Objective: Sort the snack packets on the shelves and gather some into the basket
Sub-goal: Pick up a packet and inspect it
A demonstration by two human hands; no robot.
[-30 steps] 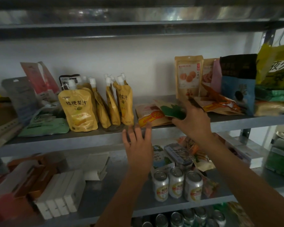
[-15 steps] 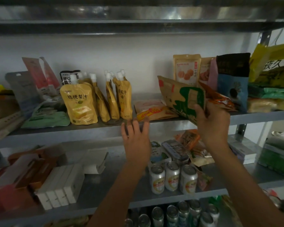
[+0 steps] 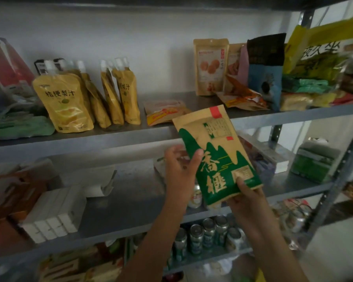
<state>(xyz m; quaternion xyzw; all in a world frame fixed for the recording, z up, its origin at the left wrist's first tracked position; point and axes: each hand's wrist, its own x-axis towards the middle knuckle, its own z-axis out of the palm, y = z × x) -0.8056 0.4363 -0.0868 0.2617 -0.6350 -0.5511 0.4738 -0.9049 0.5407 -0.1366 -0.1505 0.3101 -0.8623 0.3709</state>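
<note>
packet: a tan and green snack packet (image 3: pixel 216 157) is held in the air in front of the upper shelf (image 3: pixel 110 137) edge, tilted, its top leaning left.
left hand: the left hand (image 3: pixel 181 169) pinches the packet's left edge, thumb on the front.
right hand: the right hand (image 3: pixel 247 196) grips the bottom right corner.
shelf: yellow spouted juice pouches (image 3: pixel 65 102) stand at left; an orange packet (image 3: pixel 165 111) lies flat; more bags crowd the right.
progress: likely early; one packet in hand, many unsorted, no basket in view.
</note>
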